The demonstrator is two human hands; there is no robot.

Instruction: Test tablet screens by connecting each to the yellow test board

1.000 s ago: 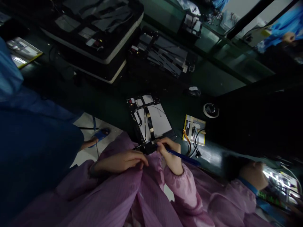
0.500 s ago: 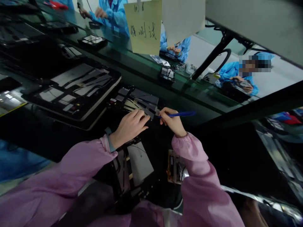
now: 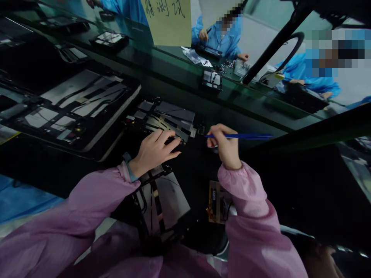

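An opened tablet-like device (image 3: 176, 112) lies beyond my hands, its grey battery panels, ribbon strips and board showing. My left hand (image 3: 156, 148) rests at its near edge, fingertips on or just over it, thumb and fingers apart; whether they press on it I cannot tell. To the right of the device, my right hand (image 3: 224, 141) pinches a slim blue stick-like tool (image 3: 252, 136). The tool lies nearly level, its thin tip pointing left, apart from the device. Another opened device (image 3: 171, 200) sits close to my body, below my left wrist.
A stack of larger opened devices (image 3: 87, 92) stands at the left. A small framed part (image 3: 217, 202) lies beside my right sleeve. A raised green ledge (image 3: 168, 69) crosses behind, carrying a small device (image 3: 212, 80). A yellow paper note (image 3: 171, 23) hangs above. Co-workers in blue sit beyond.
My right hand has drawn the blue tool rightward, away from the device's right end. My left hand stays at the near edge. The camera view has shifted.
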